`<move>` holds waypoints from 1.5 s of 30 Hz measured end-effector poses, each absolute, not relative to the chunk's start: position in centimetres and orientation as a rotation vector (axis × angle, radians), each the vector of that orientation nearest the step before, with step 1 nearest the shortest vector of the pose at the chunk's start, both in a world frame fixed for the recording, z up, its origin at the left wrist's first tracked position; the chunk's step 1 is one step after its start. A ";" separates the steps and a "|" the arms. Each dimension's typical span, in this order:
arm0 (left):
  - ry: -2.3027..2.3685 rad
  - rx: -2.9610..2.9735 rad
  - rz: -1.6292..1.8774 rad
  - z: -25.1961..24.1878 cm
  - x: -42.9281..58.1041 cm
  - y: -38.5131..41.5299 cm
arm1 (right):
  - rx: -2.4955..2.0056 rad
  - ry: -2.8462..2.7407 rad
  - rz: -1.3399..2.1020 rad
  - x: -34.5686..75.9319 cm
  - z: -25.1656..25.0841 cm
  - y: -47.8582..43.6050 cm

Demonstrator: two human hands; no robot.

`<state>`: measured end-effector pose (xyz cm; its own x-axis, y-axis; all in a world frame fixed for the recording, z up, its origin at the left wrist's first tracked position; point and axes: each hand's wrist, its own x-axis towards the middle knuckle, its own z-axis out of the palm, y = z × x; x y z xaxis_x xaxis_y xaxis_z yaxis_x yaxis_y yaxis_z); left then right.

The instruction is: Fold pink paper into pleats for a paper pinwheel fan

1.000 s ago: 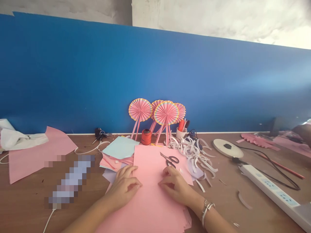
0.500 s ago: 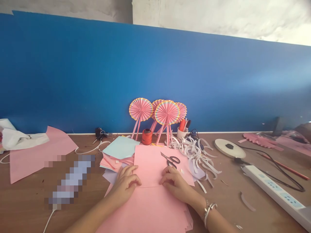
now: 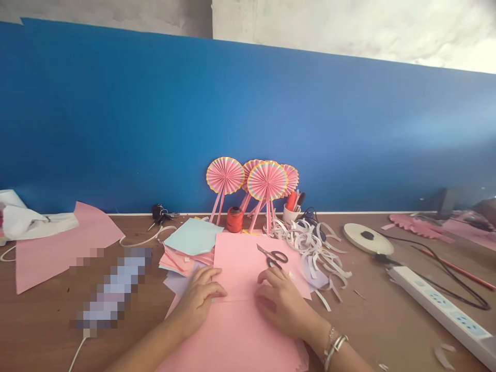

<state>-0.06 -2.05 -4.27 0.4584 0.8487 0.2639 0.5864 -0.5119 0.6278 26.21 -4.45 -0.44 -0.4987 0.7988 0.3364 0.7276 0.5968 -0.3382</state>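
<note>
A large pink sheet of paper (image 3: 236, 336) lies in front of me, with a straight crease or edge running across it between my hands. My left hand (image 3: 203, 289) rests on its left side, fingers stretched forward and a little apart. On the right side, my right hand (image 3: 277, 297) touches the paper with bent fingers, its thumb partly hidden beneath. Another pink sheet (image 3: 236, 258) is spread just beyond. Dark-handled scissors (image 3: 273, 254) lie on that sheet, right by my right fingertips. Neither hand visibly grips anything.
Pale blue paper squares (image 3: 194, 235) top a stack at left. Pink pleated paper rosettes (image 3: 267, 181) stand behind, near a red spool (image 3: 234, 219) and a pen cup (image 3: 290, 213). White paper strips (image 3: 310, 235) are heaped at right, with a power strip (image 3: 437, 305) farther over.
My right hand has shifted slightly, its fingers more bent and a little raised. A loose curved paper strip on the right has slid toward the near right. My left hand stays almost still.
</note>
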 end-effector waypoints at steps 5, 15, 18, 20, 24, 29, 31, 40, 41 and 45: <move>1.196 2.204 1.070 -3.2 -0.2 -2.1 | -1.088 -2.513 -0.167 25.5 -1.5 -4.3; 1.347 2.330 1.103 0.5 0.5 -3.7 | -1.189 -2.141 0.101 26.4 -1.3 -3.5; 1.301 2.277 0.795 0.7 1.1 -3.9 | -1.275 -2.186 0.204 26.6 -1.3 -3.6; 1.325 2.226 0.650 0.5 1.3 -4.1 | -1.330 -2.181 0.227 26.6 -1.5 -3.5; 1.396 2.091 0.550 -0.1 1.2 -4.4 | -1.415 -2.031 0.223 27.1 -1.9 -3.0; 1.349 2.000 0.611 0.6 1.5 -4.2 | -1.384 -1.861 0.270 27.0 -1.3 -2.9; 1.254 1.858 0.628 1.5 2.4 -4.1 | -1.315 -1.846 0.216 26.4 -0.8 -3.3; 1.210 1.251 0.868 2.5 7.4 -4.5 | -0.935 -2.215 0.020 25.4 -0.6 -5.4; 1.275 1.385 0.892 2.5 7.4 -4.4 | -0.940 -2.225 0.010 25.5 -0.5 -5.5; 1.429 2.163 1.053 3.7 6.0 -3.8 | -0.961 -2.030 -0.138 26.1 0.9 -5.7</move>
